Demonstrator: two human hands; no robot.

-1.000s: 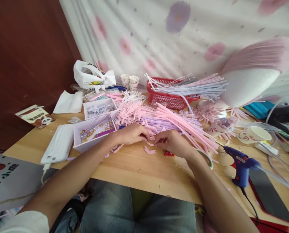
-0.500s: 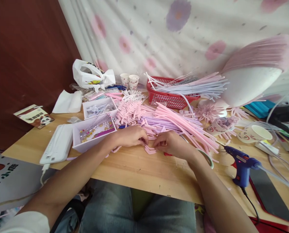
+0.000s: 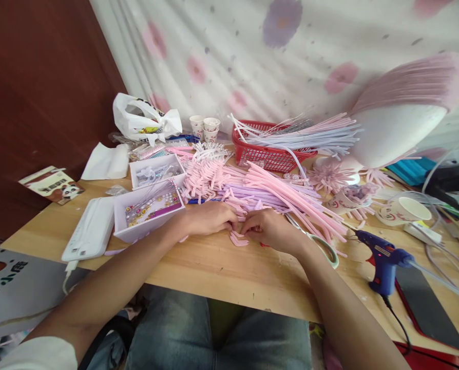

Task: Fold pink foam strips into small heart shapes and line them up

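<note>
My left hand [image 3: 214, 218] and my right hand [image 3: 267, 227] meet over the table, fingertips almost touching. Both are closed in a pinch on a short pink pipe cleaner piece, mostly hidden by the fingers. Just below the fingertips, several bent pink pipe cleaner pieces [image 3: 238, 240] lie on the wood. Behind my hands is a heap of folded pink pipe cleaner pieces [image 3: 202, 177], beside a bundle of long pink pipe cleaners [image 3: 291, 192] and purple ones [image 3: 252, 194]. Scissors [image 3: 325, 251] lie partly under my right forearm.
A blue glue gun [image 3: 383, 259] and a dark phone [image 3: 425, 303] lie at right. White boxes of beads and trinkets [image 3: 129, 232] and a white power bank [image 3: 89, 228] are at left. A red basket [image 3: 260, 154], paper cups [image 3: 211, 128] and a pink-topped white form [image 3: 402, 128] stand behind.
My fingertips have come closer together, the right hand shifting slightly left and the left slightly right. More of the scissors shows beside my right arm.
</note>
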